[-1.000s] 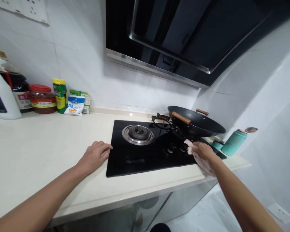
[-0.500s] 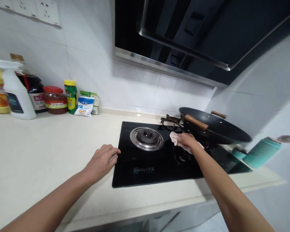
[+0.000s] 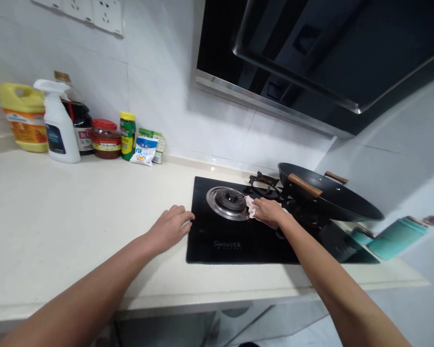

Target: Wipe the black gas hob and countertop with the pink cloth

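Note:
My right hand [image 3: 269,212] is closed on a pale pink cloth [image 3: 251,206], pressing it to the black glass gas cooktop [image 3: 217,253] at the right rim of the left burner [image 3: 229,198]. Part of the cloth is hidden under the fingers. At the cooktop's left edge rests my left hand [image 3: 171,227], its fingers loosely bent and the thumb apart from the index finger, with nothing held. Behind my right hand, a black wok [image 3: 332,195] with wooden handles sits on the right side of the cooktop. A loose black pan support [image 3: 264,180] lies at the back.
A teal canister [image 3: 398,238] and a small teal cup-like piece [image 3: 361,236] stand right of the cooktop. Along the back wall are a yellow jug [image 3: 23,103], a spray bottle [image 3: 60,130], a red-lidded jar [image 3: 106,140] and seasoning packets [image 3: 144,150]. A range hood [image 3: 292,72] hangs above.
My right hand has slid the cloth left across the glass to the left burner's rim. My left hand stays by the cooktop's edge. The view has turned slightly left.

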The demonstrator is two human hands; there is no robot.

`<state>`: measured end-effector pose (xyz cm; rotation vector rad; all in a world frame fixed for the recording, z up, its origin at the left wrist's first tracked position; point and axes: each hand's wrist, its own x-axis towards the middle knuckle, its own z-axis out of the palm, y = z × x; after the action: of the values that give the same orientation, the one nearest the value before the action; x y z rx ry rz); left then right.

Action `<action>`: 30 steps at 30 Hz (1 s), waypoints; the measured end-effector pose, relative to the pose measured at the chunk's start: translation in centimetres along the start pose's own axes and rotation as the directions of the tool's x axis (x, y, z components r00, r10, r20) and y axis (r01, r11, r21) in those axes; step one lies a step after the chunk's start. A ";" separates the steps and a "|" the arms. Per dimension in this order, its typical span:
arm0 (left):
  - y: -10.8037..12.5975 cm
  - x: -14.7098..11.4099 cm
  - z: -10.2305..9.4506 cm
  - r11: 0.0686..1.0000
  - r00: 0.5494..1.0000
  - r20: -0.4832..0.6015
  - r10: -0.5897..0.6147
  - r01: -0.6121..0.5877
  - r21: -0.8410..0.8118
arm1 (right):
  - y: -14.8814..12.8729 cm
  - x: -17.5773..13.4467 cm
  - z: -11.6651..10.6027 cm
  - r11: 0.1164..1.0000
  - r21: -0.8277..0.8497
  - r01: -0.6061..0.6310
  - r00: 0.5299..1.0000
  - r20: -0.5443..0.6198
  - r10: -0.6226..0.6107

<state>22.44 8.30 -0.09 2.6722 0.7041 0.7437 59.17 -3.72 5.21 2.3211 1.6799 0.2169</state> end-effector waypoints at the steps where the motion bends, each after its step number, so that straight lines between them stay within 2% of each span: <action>1: 0.0 0.0 0.1 1.000 1.000 -0.004 -0.001 0.001 -0.001 | -0.8 -1.0 -0.1 1.000 -0.014 0.014 1.000 -0.022 -0.015; 6: -0.1 0.2 0.6 1.000 0.999 -0.032 0.015 -0.014 0.024 | -4.2 -4.6 0.0 0.996 -0.080 0.043 0.981 -0.187 -0.057; 10: -0.2 0.3 0.6 1.000 1.000 -0.020 -0.001 0.002 0.012 | -6.9 -6.4 -0.3 0.998 -0.045 0.046 0.973 -0.223 -0.055; 12: -0.3 0.3 0.5 1.000 1.000 -0.028 -0.005 0.005 -0.001 | -8.9 -7.5 -0.7 0.996 -0.012 0.087 0.959 -0.271 -0.087; 17: -0.6 0.3 0.3 1.000 0.999 -0.054 0.002 -0.002 -0.004 | -15.3 -11.0 -1.6 0.969 0.105 0.225 0.886 -0.435 -0.159; 20: -0.7 0.2 -0.1 1.000 0.998 -0.059 0.016 -0.016 -0.013 | -18.1 -12.4 -2.3 0.915 0.267 0.302 0.861 -0.488 -0.142; 22: -0.8 0.3 -0.4 0.999 0.998 -0.057 0.011 -0.013 -0.030 | -18.8 -12.3 -2.9 0.805 0.477 0.352 0.867 -0.490 -0.088; 23: -0.9 0.3 -0.6 0.999 0.998 -0.056 0.001 -0.003 -0.039 | -18.8 -12.0 -3.3 0.713 0.597 0.368 0.873 -0.487 -0.044; 25: -0.9 0.3 -0.9 0.998 0.998 -0.061 -0.023 0.020 -0.062 | -17.9 -10.9 -4.0 0.470 0.794 0.385 0.883 -0.465 0.063; 27: -0.8 0.2 -1.2 0.996 0.997 -0.067 -0.038 0.032 -0.083 | -15.9 -9.6 -4.4 0.244 0.894 0.377 0.897 -0.417 0.144; 28: -0.7 0.2 -1.3 0.995 0.997 -0.067 -0.040 0.034 -0.089 | -14.5 -9.0 -4.3 0.183 0.916 0.357 0.909 -0.386 0.157; 29: -0.6 0.1 -1.4 0.995 0.997 -0.066 -0.041 0.035 -0.090 | -13.0 -8.6 -4.0 0.182 0.929 0.322 0.924 -0.350 0.155; 30: -0.5 0.1 -1.4 0.995 0.997 -0.065 -0.043 0.037 -0.088 | -11.4 -8.2 -3.6 0.239 0.932 0.274 0.936 -0.315 0.157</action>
<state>21.53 8.98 0.95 2.5585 0.7223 0.8371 45.20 -7.74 5.47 3.1563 2.5989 -0.7851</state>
